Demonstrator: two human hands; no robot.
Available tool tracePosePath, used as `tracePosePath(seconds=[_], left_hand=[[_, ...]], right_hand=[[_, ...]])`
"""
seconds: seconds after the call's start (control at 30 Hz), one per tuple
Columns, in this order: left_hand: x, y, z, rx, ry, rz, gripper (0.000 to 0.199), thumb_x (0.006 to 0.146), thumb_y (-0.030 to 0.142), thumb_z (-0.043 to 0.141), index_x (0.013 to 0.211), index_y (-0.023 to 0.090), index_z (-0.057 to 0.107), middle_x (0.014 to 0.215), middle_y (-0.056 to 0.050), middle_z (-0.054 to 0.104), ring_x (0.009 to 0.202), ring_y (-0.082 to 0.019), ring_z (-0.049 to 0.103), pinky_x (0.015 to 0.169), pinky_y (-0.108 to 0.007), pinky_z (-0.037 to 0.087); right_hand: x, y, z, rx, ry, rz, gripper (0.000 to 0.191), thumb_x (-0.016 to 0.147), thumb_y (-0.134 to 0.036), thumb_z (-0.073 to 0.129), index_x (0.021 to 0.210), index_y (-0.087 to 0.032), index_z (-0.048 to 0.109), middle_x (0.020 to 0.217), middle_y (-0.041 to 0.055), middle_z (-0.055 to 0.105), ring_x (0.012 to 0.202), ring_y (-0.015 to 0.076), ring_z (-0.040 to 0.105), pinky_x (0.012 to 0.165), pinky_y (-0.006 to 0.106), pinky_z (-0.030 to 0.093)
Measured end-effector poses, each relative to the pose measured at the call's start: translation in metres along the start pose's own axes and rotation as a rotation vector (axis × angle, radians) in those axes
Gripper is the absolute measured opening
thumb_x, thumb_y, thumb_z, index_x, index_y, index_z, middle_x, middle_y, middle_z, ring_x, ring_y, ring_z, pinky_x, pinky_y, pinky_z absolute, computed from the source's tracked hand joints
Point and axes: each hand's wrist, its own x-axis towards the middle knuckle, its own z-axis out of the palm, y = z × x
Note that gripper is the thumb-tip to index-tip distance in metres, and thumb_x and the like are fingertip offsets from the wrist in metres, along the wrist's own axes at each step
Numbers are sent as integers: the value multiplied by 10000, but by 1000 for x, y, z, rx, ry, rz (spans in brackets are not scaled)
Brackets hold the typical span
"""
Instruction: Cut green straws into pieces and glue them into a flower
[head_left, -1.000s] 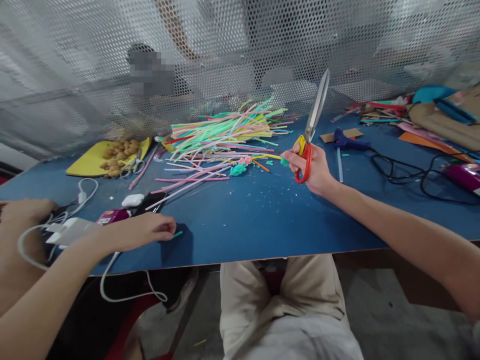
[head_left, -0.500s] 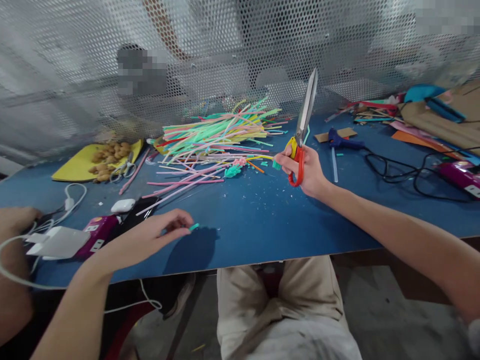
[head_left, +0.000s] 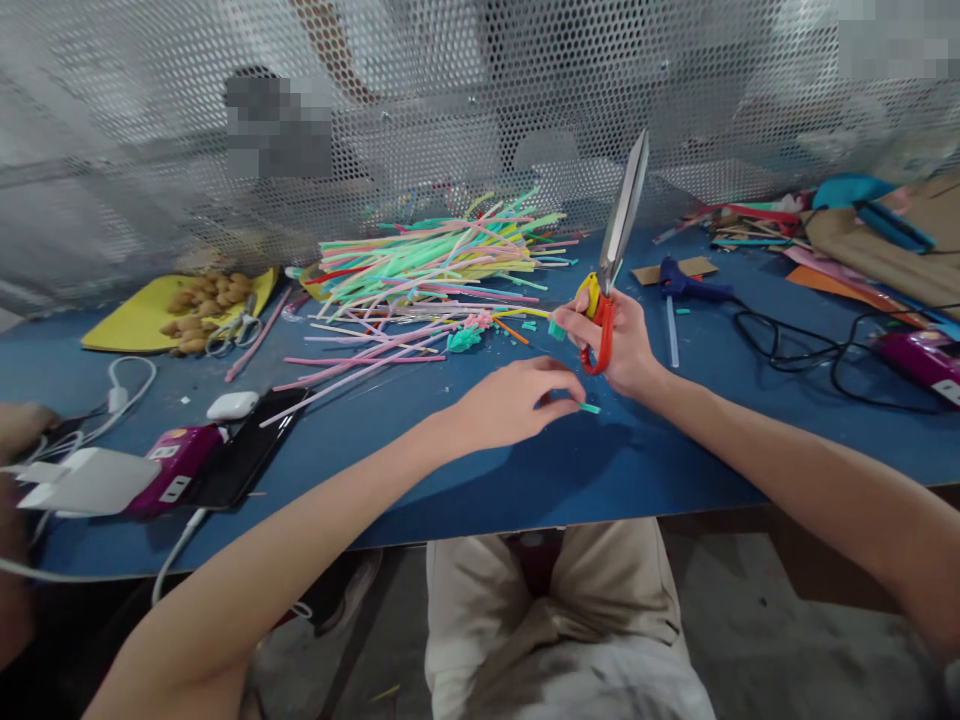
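Observation:
Between the thumb and fingers of my left hand (head_left: pixel 517 402) is a small teal piece (head_left: pixel 590 408), held low over the blue table (head_left: pixel 480 490). My right hand (head_left: pixel 626 345) is closed around the red and yellow handles of large scissors (head_left: pixel 624 215), whose blades point up. Another teal piece (head_left: pixel 556 329) is pinched at the fingertips of that same hand. A crumpled teal bunch (head_left: pixel 465 339) and a pink one lie behind my left hand, in front of a heap of coloured fuzzy sticks (head_left: pixel 442 258).
A blue glue gun (head_left: pixel 694 281) with a black cable lies at the right. At the left are a yellow sheet (head_left: pixel 135 315) with brown pieces, a phone (head_left: pixel 244 455), a purple power strip (head_left: pixel 180 465) and another person's arm (head_left: pixel 19 430).
My left hand has moved right with its teal piece, closer to my right hand. The right hand keeps hold of the scissors, and the view has shifted slightly.

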Motion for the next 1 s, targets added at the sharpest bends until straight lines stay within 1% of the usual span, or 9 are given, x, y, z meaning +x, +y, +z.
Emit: tracePosePath(seconds=[0.1, 0.23, 0.47, 0.57, 0.63, 0.67, 0.77, 0.83, 1.0], left_hand=[[13, 5, 17, -81, 18, -14, 145, 989, 269, 615, 1037, 209, 738, 1024, -34, 760, 869, -156, 699, 828, -284, 526], [4, 15, 9, -126, 265, -78, 166, 989, 294, 616, 993, 180, 735, 823, -17, 757, 678, -121, 670, 671, -240, 516], [-39, 12, -69, -6, 875, 13, 141, 956, 303, 679, 981, 178, 738, 861, -15, 785, 700, -98, 711, 664, -214, 579], [-57, 1, -106, 181, 1026, 13, 175, 930, 314, 716, 983, 150, 748, 866, -17, 776, 725, -107, 709, 685, -235, 586], [-71, -11, -128, 291, 987, -163, 240, 972, 364, 665, 1062, 157, 745, 954, -13, 781, 771, -105, 695, 716, -247, 580], [-79, -18, -138, 302, 910, -270, 276, 983, 404, 642, 1107, 176, 736, 994, 2, 780, 739, -90, 676, 696, -240, 567], [-99, -40, -158, 450, 527, -558, 340, 964, 498, 635, 1112, 210, 735, 861, 48, 757, 717, -85, 647, 779, -257, 533], [-106, -49, -159, 509, 249, -643, 414, 936, 593, 617, 1026, 211, 748, 753, 67, 719, 718, -95, 631, 856, -287, 515], [-99, -39, -140, 470, 435, -564, 648, 972, 729, 384, 1211, 212, 692, 878, 70, 741, 981, -130, 662, 1013, -314, 462]], right_hand=[[0, 1, -1, -25, -5, -4, 426, 697, -404, 918, 797, -232, 542, 767, -33, 674, 511, 65, 460, 457, 251, 383], [0, 2, -2, -66, 26, -7, 426, 703, -423, 910, 791, -234, 539, 743, -41, 650, 515, 68, 453, 457, 246, 396], [1, 4, 0, -75, 44, 10, 455, 678, -435, 923, 800, -236, 532, 756, -34, 672, 505, 69, 450, 440, 253, 374], [0, 5, 0, -64, 37, 3, 452, 683, -429, 923, 796, -235, 530, 749, -36, 666, 491, 64, 437, 440, 260, 364], [0, 5, -1, -78, 42, -1, 448, 691, -438, 917, 800, -237, 531, 762, -32, 670, 503, 69, 449, 446, 265, 372], [0, 6, -2, -86, 46, -3, 447, 694, -445, 914, 802, -239, 532, 769, -29, 673, 511, 73, 454, 448, 266, 376], [1, 7, -3, -100, 45, -4, 443, 699, -457, 909, 806, -243, 537, 777, -25, 674, 523, 80, 462, 449, 269, 377], [0, 7, -3, -102, 35, -5, 441, 699, -459, 908, 805, -243, 539, 770, -27, 669, 522, 80, 458, 450, 269, 375], [-1, 7, -2, -107, 17, 11, 443, 695, -453, 911, 795, -238, 536, 769, -22, 672, 524, 80, 453, 458, 272, 372]])
